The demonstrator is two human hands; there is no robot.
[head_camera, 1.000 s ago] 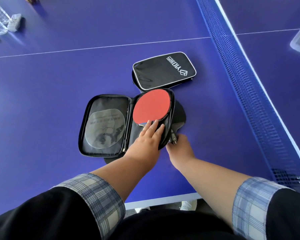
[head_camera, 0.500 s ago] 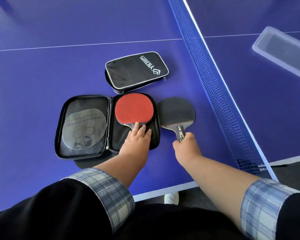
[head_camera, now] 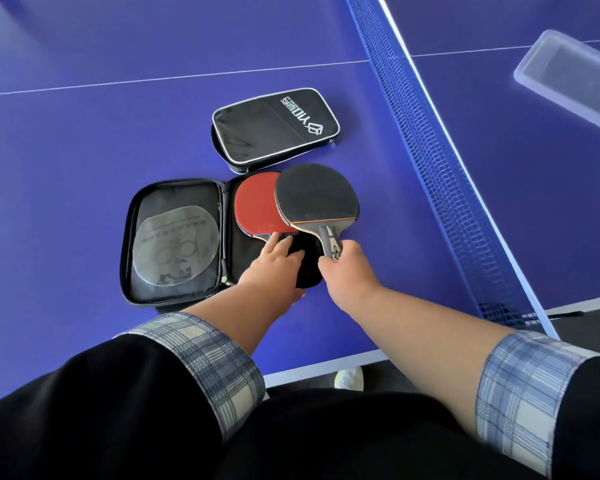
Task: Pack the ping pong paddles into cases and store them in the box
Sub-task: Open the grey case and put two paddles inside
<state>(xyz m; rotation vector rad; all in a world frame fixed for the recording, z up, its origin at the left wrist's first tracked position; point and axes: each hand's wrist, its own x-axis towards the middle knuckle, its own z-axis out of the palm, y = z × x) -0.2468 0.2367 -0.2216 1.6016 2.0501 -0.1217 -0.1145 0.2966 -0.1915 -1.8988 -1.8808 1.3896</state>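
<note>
My right grip (head_camera: pixel 347 271) is nearest to me, fingers curled round the handle end of the black paddle (head_camera: pixel 314 194). The paddle's long axis runs from my palm up toward 11 o'clock, so the blade lies ahead and a little left of the hand that carries it. The blade is tilted, its left edge showing, and overlaps the right side of the red paddle (head_camera: pixel 257 206). I cannot tell whether the two rubbers touch.

Just at 9 o'clock from that hand, my left grip (head_camera: pixel 274 265) is spread, fingers straight and laid flat on the neck of the red paddle, pinning it in the right half of the open case (head_camera: pixel 174 237). That paddle's axis runs much the same way, handle toward me and blade away. The case's left half lies flat at 9 o'clock with a clear round film in its pocket.

As I judge it, the black blade only needs to slide toward 9 o'clock to stack square on the red one. My right hand is the nearer one for that, since it already holds the handle.

Farther out at 12 o'clock, a closed case (head_camera: pixel 274 126) lies on the tabletop (head_camera: pixel 84 133). Beyond the net (head_camera: pixel 430 133), at 2 o'clock and well apart, sits the clear box (head_camera: pixel 568 74).
</note>
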